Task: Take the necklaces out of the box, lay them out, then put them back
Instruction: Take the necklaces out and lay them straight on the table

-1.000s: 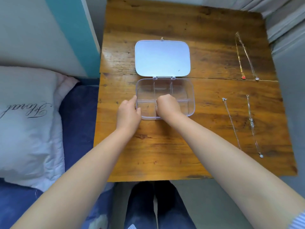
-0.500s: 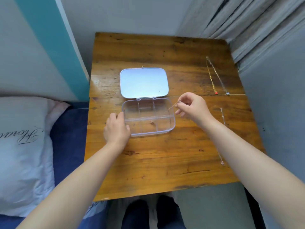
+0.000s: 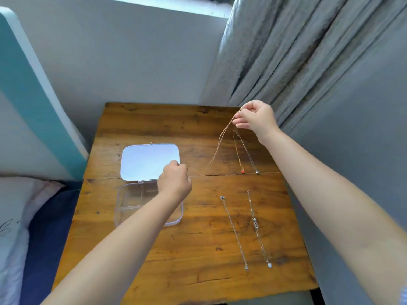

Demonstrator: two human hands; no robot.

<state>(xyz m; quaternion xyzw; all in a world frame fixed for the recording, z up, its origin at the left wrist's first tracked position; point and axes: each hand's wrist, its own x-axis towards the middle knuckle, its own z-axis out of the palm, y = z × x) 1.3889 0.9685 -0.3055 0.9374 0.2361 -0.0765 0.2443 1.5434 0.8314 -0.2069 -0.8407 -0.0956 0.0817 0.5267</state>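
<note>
On the table [image 3: 176, 260]: an open clear box [image 3: 132, 208], its lid [image 3: 147, 161] flat behind it, and four necklaces laid out to its right.
Far pair: one chain with a red pendant [image 3: 242, 171] and one with a grey pendant [image 3: 257, 172] lie side by side near the back edge — their upper ends run up to just under the right hand.
Near pair: two silver chains [image 3: 234, 232] [image 3: 256, 225] lie straight and apart, roughly parallel, pendants toward the front edge.
Right hand [image 3: 256, 117]: raised over the back right corner, fingertips pinched on a rose-gold chain [image 3: 221, 142] that hangs doubled and slants down-left, its lower end above the wood, not yet resting on it.
Left hand [image 3: 175, 182]: loosely curled at the box's hinge corner, fingers at the lid's edge; whether it grips the lid or only steadies it I cannot tell.
Box contents: the compartments that show look empty, but the left forearm covers part of the tray — more may be hidden.
Done so far: taking out seems almost finished, with four chains laid.
Left to do: set the fifth down beside the others, probably left of the far pair, then return all of them to the box.
</note>
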